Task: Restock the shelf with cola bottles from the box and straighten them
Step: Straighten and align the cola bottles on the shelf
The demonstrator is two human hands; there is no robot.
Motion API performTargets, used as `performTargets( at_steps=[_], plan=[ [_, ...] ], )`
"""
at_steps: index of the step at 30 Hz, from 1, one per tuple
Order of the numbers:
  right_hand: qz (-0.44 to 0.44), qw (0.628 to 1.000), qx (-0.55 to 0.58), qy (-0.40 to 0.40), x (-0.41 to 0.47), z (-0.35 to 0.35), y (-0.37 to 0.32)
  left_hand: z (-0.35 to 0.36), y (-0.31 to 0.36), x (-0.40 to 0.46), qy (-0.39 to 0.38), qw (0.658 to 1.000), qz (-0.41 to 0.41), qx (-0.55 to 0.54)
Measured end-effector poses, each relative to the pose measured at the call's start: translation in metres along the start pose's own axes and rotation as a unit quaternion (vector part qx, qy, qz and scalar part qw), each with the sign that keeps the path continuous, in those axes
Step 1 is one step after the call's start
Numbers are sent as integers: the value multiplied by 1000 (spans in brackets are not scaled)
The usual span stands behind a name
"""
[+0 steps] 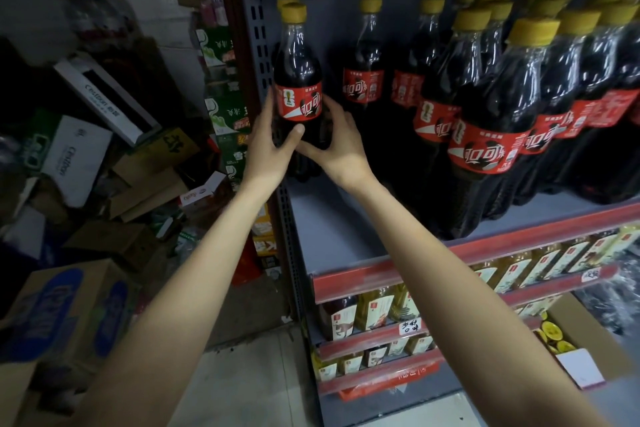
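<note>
Gripping from both sides, the left hand (pixel 268 135) and right hand (pixel 341 146) are clamped on one bottle (pixel 298 90) at the far left end of the shelf (pixel 332 218), w/ the left thumb pressed on the front below the label and the right fingers wrapped round the other side. The bottle is held upright, label facing forward; its base is hidden by the hands and shadow, so whether it's seated on the shelf or just above it can't be told. Another yellow cap is seen directly behind it. More bottles (pixel 485 135) are ranked to the right, apart from the held one by a gap, w/ two set further back. The box (pixel 588 347) is seen lower right by the floor, caps visible inside, so restocking is judged not yet finished.

Risks, as judged:
- Bottle could be tipped if released before the base is flat, esp. since it's close to the left upright (pixel 256 55) and the edge there.
- Bottle behind could be knocked back or over if this one is pushed in too hard.
- Label could be left skewed if twisted during release, so straightening would need redoing.
- Row to the right looks crowded and leaning in this wide view; a nudge sideways could domino them.
</note>
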State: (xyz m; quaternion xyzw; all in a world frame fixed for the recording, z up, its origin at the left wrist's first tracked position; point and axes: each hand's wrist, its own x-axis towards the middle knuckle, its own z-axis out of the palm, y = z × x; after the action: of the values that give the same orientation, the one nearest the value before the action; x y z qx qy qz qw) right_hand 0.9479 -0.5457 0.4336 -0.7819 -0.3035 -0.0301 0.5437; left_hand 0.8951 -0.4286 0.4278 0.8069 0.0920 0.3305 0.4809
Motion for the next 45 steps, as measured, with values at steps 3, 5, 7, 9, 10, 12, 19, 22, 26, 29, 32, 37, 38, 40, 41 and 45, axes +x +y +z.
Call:
performTargets(
  at_steps=[3,5,7,9,10,12,19,22,26,29,32,37,38,40,41,45],
  plan=[
    [-8,997,-8,73,-17,-11,10,9,13,-23,132,983,123,35],
    [-2,994,-39,97,-23,-18,19,25,25,-35,111,971,211,-12],
    [6,995,-49,92,-23,-24,25,44,40,-35,0,980,189,-60],
    [7,995,-48,91,-20,-26,30,61,48,-25,-85,987,96,-99],
    [4,994,-53,93,-18,-27,33,68,50,-17,-104,986,47,-119],
    [6,995,-63,82,-13,-29,38,79,51,0,-101,985,-24,-140],
    [25,999,-20,34,-7,-34,34,84,56,10,-110,970,-81,-203],
    [9,999,6,40,-21,-39,28,71,61,-8,-126,967,-80,-208],
    [8,999,35,-3,-56,-51,16,45,67,-43,-142,965,-68,-209],
    [0,997,78,-9,-74,-59,12,29,61,-63,-154,971,-37,-182],
    [5,993,120,-22,-79,-62,7,17,48,-75,-126,983,0,-132],
    [15,985,160,-55,-78,-58,-3,7,37,-82,-67,990,-9,-127],
    [15,984,165,-60,-79,-57,-4,5,36,-83,-59,989,-14,-132],
    [18,982,178,-67,-79,-54,-4,4,34,-86,-45,989,-17,-137],
    [22,980,183,-71,-78,-53,-5,3,33,-87,-41,990,-16,-136],
    [19,980,180,-79,-74,-48,-6,1,27,-84,-33,991,-19,-131]
  ],
)
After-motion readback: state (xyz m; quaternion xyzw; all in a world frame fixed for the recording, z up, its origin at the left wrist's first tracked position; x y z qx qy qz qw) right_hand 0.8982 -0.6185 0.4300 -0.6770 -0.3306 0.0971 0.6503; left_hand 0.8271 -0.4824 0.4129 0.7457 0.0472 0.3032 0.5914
